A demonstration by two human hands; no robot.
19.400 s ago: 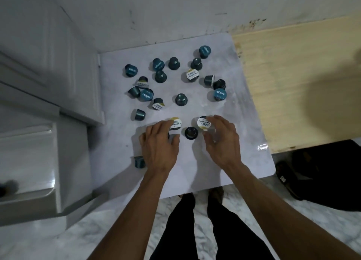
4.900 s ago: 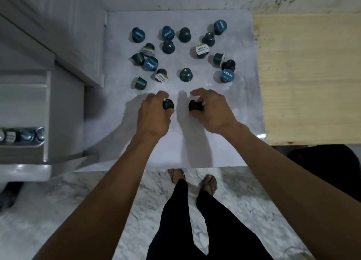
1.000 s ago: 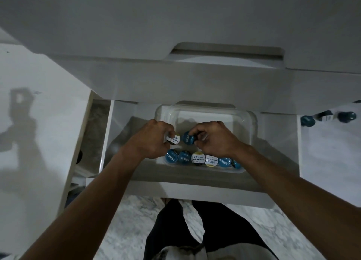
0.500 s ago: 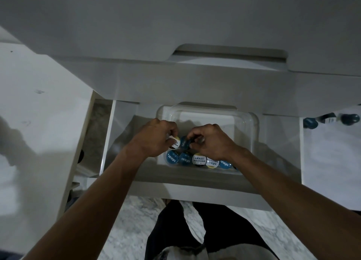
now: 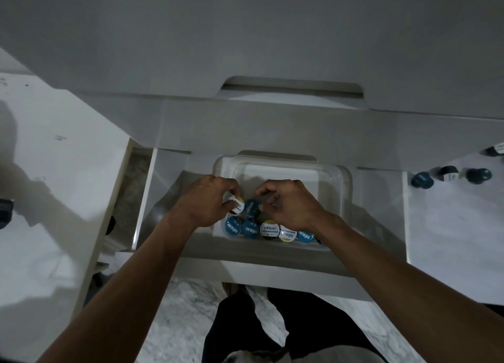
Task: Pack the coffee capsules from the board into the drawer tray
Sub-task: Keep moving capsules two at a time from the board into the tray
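Observation:
A clear plastic tray (image 5: 335, 177) sits inside the open white drawer (image 5: 169, 188). Along its near wall runs a row of several coffee capsules (image 5: 270, 229), lids up, blue and white-and-yellow. Both hands reach into the tray just behind that row. My left hand (image 5: 207, 203) pinches a white-and-yellow-lidded capsule (image 5: 236, 205). My right hand (image 5: 289, 203) holds a blue-lidded capsule (image 5: 251, 207) right beside it. The two held capsules touch each other. Far right, three dark teal capsules (image 5: 422, 179) lie on the white board (image 5: 450, 226).
The closed upper drawer front (image 5: 272, 48) overhangs the back of the tray. A white counter surface (image 5: 54, 199) lies to the left. The drawer's front panel (image 5: 272, 264) is just below my wrists, and marble floor (image 5: 185, 316) and my dark trousers show beneath.
Both hands have sunk slightly lower into the tray with their capsules, which now sit close behind the packed front row. The view has shifted a little.

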